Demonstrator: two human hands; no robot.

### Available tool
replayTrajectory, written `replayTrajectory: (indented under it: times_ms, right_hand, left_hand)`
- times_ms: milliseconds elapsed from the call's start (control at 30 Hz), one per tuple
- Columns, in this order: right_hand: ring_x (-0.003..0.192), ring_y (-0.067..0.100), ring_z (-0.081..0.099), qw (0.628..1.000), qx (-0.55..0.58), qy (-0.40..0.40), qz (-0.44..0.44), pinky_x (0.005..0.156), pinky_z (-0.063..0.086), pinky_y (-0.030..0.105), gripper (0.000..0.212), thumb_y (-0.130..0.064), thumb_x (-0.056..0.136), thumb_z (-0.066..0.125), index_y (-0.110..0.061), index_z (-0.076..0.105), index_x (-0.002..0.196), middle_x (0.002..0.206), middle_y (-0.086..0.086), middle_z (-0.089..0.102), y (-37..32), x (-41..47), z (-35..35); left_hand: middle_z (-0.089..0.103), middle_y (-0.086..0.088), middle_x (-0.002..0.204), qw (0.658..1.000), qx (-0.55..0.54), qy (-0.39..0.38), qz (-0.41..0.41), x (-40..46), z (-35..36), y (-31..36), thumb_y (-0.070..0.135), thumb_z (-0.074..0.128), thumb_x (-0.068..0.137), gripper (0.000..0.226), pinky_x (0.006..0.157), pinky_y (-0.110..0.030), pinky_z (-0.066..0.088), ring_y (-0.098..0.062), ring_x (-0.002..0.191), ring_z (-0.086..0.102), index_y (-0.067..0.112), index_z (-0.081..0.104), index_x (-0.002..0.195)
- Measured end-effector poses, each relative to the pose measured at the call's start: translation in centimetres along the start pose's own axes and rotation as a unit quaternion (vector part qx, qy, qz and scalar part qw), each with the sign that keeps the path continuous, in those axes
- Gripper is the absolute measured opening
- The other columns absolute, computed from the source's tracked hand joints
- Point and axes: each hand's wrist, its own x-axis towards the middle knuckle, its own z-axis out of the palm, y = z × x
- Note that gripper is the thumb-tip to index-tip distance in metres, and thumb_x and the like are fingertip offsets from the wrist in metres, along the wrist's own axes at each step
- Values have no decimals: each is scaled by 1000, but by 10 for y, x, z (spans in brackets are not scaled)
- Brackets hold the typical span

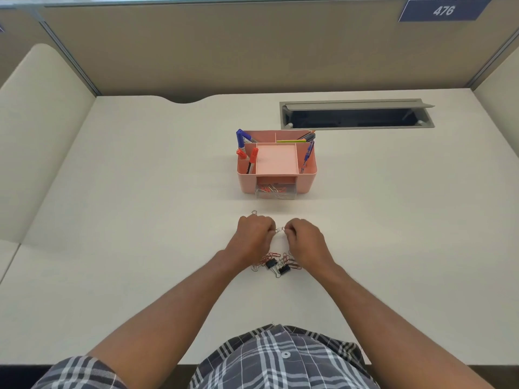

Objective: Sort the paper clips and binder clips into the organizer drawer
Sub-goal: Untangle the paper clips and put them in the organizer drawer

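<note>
A pink desk organizer (247,182) stands mid-desk; its clear drawer (276,192) is pulled out at the front and holds several paper clips. Nearer me lies a pile of paper clips (273,258) with two black binder clips (278,266) in it. Just beyond the pile, my left hand (254,237) and my right hand (304,238) face each other with fingers curled, each pinching an end of linked paper clips (280,230) between them. One loose silver clip (254,212) lies beyond my left hand.
Markers and pens stand in the organizer's side and rear compartments (247,153). A grey cable hatch (356,115) is open in the desk at the back right. Beige partition walls close in the desk at the back and sides.
</note>
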Motion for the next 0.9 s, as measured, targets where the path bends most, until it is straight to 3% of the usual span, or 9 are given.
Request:
replayTrajectory:
  times_ms: [167,233,333,467,633,900]
  right_hand:
    - [76,24,64,990,115,69,-33,71,53,40,14,-13,93,53,-13,67,96,89,0,66,-29,20,-32]
    - [78,21,62,987,116,101,-53,71,52,37,16,-11,92,53,-13,69,96,89,1,68,-40,29,-44]
    - [83,19,61,986,90,121,-74,74,52,34,19,-8,91,52,-11,70,97,92,3,70,-50,43,-58]
    - [91,24,64,993,29,93,-65,78,50,33,26,-6,92,50,-10,73,103,100,8,72,-52,60,-59]
    - [91,27,65,995,12,77,-69,79,51,32,29,-4,93,50,-12,74,107,103,10,74,-52,65,-57]
    - [81,21,62,989,47,94,-103,73,54,40,20,-7,91,52,-11,72,92,88,5,71,-40,39,-53]
  left_hand:
    - [65,-2,80,986,-109,124,-11,17,-34,6,11,60,89,4,67,-33,44,-21,75,56,12,63,85]
    - [65,0,83,979,-133,155,-18,26,-46,8,9,60,88,6,66,-30,45,-17,75,56,13,63,88]
    - [64,0,86,976,-139,164,-33,38,-57,9,2,56,86,14,69,-30,49,-18,79,57,13,64,89]
    - [68,-9,96,983,-94,141,-67,50,-59,11,-2,55,88,19,78,-37,53,-24,88,60,6,69,97]
    - [69,-11,95,984,-89,138,-73,57,-57,12,-3,56,89,18,77,-44,56,-27,86,62,4,70,98]
    - [67,0,88,959,-190,207,-44,32,-58,4,0,55,91,16,73,-24,50,-14,82,59,11,66,94]
